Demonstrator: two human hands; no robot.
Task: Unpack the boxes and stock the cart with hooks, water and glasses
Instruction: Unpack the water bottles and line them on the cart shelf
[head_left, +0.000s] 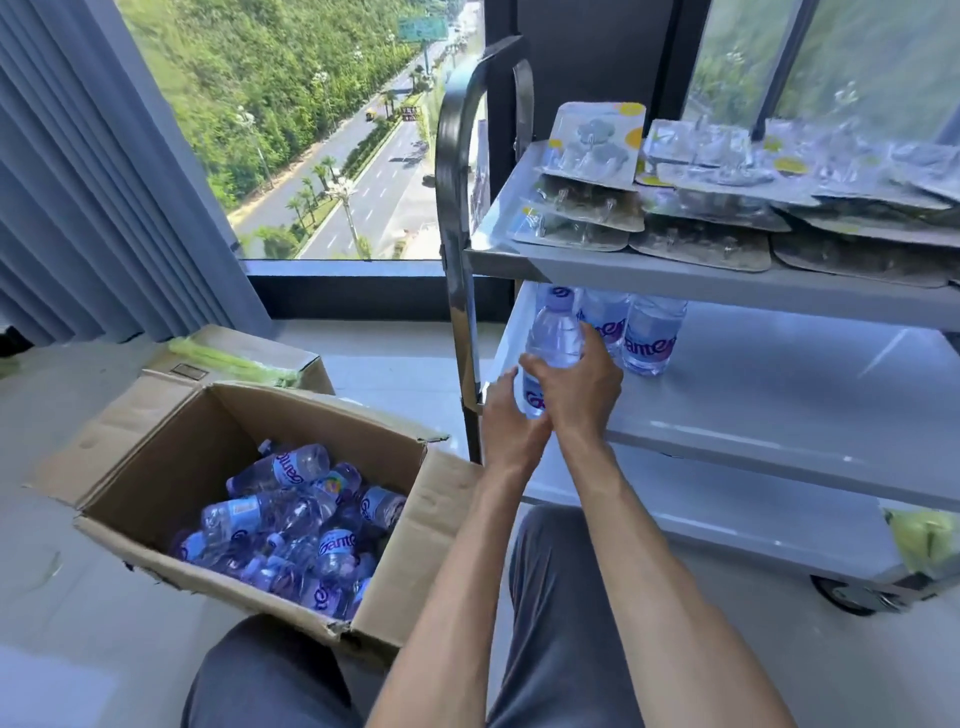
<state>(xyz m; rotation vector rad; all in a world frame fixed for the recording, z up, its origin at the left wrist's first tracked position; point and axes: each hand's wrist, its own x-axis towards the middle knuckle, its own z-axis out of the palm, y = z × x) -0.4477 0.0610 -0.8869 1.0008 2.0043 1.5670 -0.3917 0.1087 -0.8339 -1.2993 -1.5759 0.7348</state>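
Two hands held bottles upright at the cart's middle shelf (779, 415): the right hand (582, 384) gripped one bottle (553, 338), the left hand (506, 421) another bottle (531, 397) nearer the shelf's edge.

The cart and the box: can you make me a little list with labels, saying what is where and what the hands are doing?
top shelf: packs of hooks in piles
middle shelf: two bottles standing at the left end
held bottle: upright at the middle shelf's left end
left hand: holds the bottle low down
right hand: fingers wrapped round its middle
box: open on the floor, many bottles lying inside
glasses: none seen
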